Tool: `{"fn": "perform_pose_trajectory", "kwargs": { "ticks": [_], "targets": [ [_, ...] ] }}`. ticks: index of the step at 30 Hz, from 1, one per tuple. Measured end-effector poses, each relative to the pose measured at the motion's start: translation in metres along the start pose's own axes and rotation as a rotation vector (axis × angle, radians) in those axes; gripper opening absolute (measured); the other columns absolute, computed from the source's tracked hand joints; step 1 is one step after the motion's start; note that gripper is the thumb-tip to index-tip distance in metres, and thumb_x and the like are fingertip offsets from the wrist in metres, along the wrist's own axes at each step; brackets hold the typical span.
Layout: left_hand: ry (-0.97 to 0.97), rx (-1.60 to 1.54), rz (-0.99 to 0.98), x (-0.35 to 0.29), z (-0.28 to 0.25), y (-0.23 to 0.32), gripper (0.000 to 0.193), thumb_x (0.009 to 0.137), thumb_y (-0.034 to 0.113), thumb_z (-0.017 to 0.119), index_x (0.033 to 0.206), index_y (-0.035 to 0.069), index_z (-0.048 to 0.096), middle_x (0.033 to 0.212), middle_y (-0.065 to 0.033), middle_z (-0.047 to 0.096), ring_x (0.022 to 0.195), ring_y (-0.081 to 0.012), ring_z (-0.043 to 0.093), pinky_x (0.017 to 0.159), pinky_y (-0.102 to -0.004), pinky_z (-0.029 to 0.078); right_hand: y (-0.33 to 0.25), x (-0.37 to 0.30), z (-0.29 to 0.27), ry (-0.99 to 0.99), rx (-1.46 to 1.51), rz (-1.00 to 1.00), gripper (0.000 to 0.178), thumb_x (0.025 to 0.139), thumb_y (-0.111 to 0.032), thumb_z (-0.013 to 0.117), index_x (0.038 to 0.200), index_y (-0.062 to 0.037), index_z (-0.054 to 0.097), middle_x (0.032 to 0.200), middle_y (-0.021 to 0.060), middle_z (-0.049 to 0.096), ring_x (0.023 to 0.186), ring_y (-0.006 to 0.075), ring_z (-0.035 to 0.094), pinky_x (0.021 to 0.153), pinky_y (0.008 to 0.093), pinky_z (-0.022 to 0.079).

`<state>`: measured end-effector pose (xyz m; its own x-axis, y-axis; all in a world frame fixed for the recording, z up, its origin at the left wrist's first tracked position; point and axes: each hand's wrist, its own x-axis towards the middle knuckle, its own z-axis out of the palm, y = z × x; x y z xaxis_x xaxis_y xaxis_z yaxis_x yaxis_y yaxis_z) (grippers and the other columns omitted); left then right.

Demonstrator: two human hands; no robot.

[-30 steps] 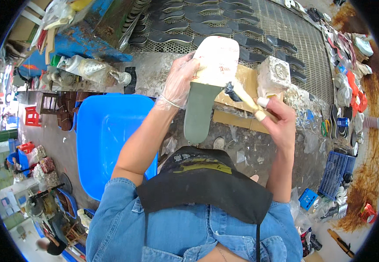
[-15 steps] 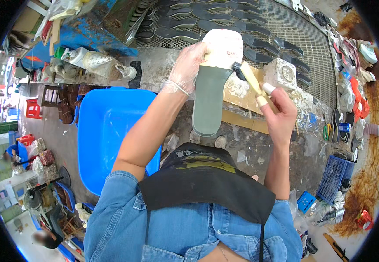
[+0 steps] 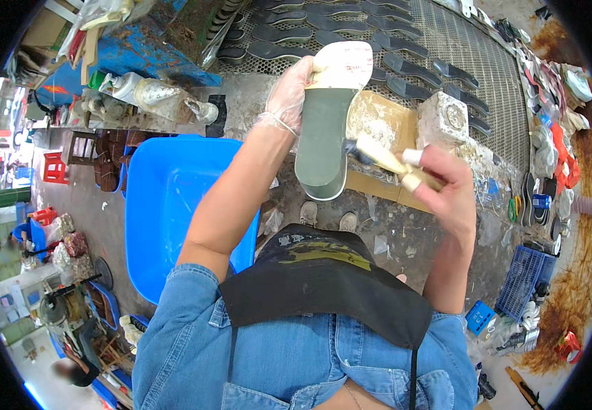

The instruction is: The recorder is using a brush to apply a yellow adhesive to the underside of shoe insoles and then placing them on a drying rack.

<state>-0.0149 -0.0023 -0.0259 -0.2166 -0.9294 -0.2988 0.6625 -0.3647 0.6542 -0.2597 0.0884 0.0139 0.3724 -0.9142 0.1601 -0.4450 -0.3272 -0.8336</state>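
My left hand (image 3: 289,92), in a clear plastic glove with a band at the wrist, is closed on a shoe sole (image 3: 321,140) near its far end. The sole hangs lengthwise toward me, grey-green on its near part, with a whitish, printed far part. My right hand (image 3: 446,181) grips the pale handle of a brush (image 3: 379,156) between thumb and forefinger, both wearing light finger covers. Its dark bristles are at the sole's right edge; whether they touch it I cannot tell. Slight motion blur covers the right hand.
Rows of dark soles (image 3: 405,66) lie on a metal mesh (image 3: 480,48) at the back. A crusted white block (image 3: 442,117) stands beside stained cardboard (image 3: 385,119). At left are a blue tub (image 3: 152,212) and a glue-smeared bottle (image 3: 152,96). A blue crate (image 3: 520,280) stands right.
The brush has moved down along the sole's right edge, from the white part toward the near end. The sole has shifted slightly left and up; both hands keep their hold.
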Motion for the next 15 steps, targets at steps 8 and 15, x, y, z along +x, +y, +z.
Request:
{"fn": "perform_pose_trajectory", "kwargs": {
  "ticks": [8, 15],
  "targets": [
    [0.085, 0.073, -0.022, 0.0, 0.007, -0.001, 0.036, 0.081, 0.022, 0.054, 0.104, -0.006, 0.063, 0.089, -0.0149, 0.069, 0.07, -0.0213, 0.067, 0.063, -0.0319, 0.057, -0.002, 0.008, 0.007, 0.204, -0.133, -0.062, 0.029, 0.071, -0.005, 0.071, 0.1, -0.0003, 0.07, 0.069, 0.0046, 0.053, 0.06, 0.0109, 0.048, 0.055, 0.0247, 0.036],
    [-0.012, 0.029, -0.02, 0.011, -0.014, -0.02, 0.032, 0.079, 0.028, 0.055, 0.091, 0.0, 0.066, 0.073, -0.0128, 0.067, 0.058, -0.0208, 0.063, 0.055, -0.0325, 0.053, -0.01, 0.004, 0.025, 0.239, -0.01, -0.053, 0.033, 0.072, -0.002, 0.073, 0.105, -0.0018, 0.07, 0.076, 0.0043, 0.056, 0.064, 0.011, 0.051, 0.057, 0.023, 0.037]
  ]
}}
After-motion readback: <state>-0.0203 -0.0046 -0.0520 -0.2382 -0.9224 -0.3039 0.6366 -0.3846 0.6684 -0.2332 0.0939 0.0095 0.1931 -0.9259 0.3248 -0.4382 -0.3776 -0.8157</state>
